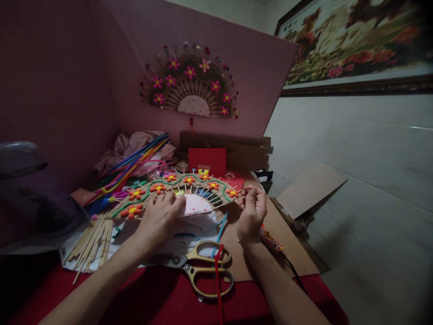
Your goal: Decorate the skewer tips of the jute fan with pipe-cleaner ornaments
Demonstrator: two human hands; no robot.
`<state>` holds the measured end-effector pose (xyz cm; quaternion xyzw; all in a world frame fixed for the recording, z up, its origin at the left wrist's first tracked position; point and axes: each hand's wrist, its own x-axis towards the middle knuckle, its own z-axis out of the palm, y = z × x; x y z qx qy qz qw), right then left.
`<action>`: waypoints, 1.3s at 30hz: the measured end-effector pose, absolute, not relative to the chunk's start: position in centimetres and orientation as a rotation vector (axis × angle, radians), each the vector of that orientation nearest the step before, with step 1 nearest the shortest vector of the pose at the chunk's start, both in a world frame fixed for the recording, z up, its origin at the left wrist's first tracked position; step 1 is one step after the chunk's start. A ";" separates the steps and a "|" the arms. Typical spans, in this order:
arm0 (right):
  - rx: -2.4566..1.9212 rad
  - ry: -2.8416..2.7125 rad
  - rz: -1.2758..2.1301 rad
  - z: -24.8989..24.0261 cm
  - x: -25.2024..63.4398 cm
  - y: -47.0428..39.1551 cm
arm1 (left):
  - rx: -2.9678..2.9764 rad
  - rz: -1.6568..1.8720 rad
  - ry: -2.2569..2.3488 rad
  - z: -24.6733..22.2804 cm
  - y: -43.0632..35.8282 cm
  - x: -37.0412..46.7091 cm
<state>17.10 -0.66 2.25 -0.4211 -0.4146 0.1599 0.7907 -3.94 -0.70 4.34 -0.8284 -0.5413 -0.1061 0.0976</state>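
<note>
A fan-shaped craft piece (189,180) with orange flowers, a green wavy cord and thin sticks lies across the middle of the table. My left hand (162,214) is closed on its lower left part, fingertips at the white dotted half-circle (196,205). At the fan's right end, my right hand (252,212) is raised in a pinch; whatever sits between the fingertips is too small to name. Gold-handled scissors (194,268) lie below the fan, a red strip across their handles.
Wooden sticks (89,243) lie at the left, colourful pipe cleaners (135,158) behind them. A dotted glue gun (270,239) with a cable rests on cardboard (297,259) at the right. A second fan (189,85) hangs on the pink board behind.
</note>
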 end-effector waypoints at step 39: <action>-1.000 -1.343 0.363 1.5 16.1 -2.1 | -2.647 -0.149 -1.520 3.6 -2.1 -6.7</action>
